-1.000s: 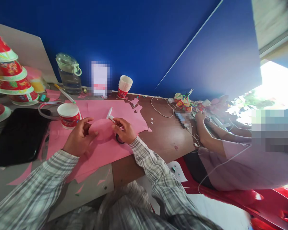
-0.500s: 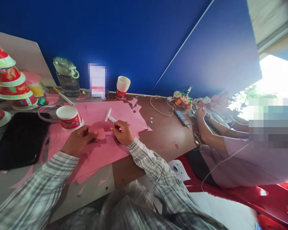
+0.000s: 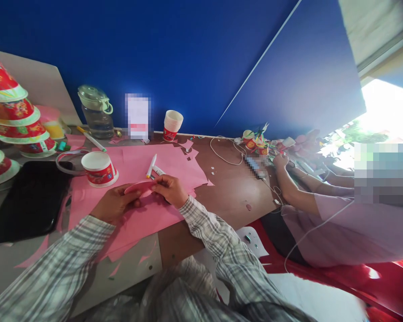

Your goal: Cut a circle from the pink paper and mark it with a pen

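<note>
Two hands are on one small pink paper cutout (image 3: 141, 186) here, and it's changed a lot in the last second: it was a flat round disc facing up, now it's folded over so you only see a thin curved sliver edge-on. So the fold looks basically made, I'd guess it's being pressed shut. The left hand (image 3: 116, 205) pinches the near-left end of it, the right hand (image 3: 169, 189) pinches the right end, both closed on the paper, just above the big pink sheet (image 3: 134, 219) spread on the brown table (image 3: 231, 188). Just past the fingers, a white marker (image 3: 151, 165) lies on the sheet. Further left there's a red and white paper cup (image 3: 99, 168), then a black tablet (image 3: 28, 197) and a stack of red paper bowls (image 3: 10, 112). Far back sit a water jug (image 3: 96, 112) and more stacked cups (image 3: 172, 125). Off to the right, another person's hand (image 3: 280, 161) works at their own spot.
</note>
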Action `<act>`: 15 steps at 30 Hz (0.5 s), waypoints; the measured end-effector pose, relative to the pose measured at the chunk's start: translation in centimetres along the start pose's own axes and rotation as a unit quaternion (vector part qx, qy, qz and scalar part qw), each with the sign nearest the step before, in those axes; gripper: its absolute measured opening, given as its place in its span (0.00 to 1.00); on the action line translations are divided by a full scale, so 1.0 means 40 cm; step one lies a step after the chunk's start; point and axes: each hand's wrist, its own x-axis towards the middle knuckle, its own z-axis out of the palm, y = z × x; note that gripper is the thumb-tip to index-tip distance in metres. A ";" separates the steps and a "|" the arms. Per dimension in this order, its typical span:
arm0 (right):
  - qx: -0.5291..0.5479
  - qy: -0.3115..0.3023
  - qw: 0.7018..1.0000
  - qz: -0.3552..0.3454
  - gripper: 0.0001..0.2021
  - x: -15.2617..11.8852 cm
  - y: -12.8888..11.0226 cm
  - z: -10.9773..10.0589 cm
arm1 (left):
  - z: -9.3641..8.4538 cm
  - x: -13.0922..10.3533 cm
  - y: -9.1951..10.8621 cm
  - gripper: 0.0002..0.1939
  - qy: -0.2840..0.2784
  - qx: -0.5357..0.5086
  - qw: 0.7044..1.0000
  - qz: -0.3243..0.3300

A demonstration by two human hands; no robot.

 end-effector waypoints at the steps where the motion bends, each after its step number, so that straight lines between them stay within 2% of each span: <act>1: 0.002 -0.005 1.000 0.006 0.10 -0.001 -0.001 0.000 | -0.001 0.001 -0.003 0.22 -0.001 0.010 1.000 -0.005; 4: -0.001 -0.017 1.000 0.016 0.13 -0.001 0.001 -0.002 | -0.006 0.006 -0.009 0.19 0.000 0.036 0.999 -0.013; 7: -0.025 -0.016 1.000 -0.004 0.15 -0.001 0.006 -0.003 | -0.012 0.009 -0.009 0.16 0.015 0.069 0.997 -0.015; 10: -0.098 -0.001 0.994 -0.042 0.15 -0.006 0.010 0.000 | -0.014 0.007 -0.003 0.14 0.026 0.093 0.995 0.002; 13: -0.198 0.024 0.975 -0.094 0.11 -0.014 0.013 0.007 | -0.011 0.002 0.003 0.13 0.030 0.103 0.994 0.029; 15: -0.227 0.033 0.967 -0.111 0.11 -0.017 0.017 0.011 | -0.008 -0.001 0.005 0.12 0.032 0.108 0.993 0.043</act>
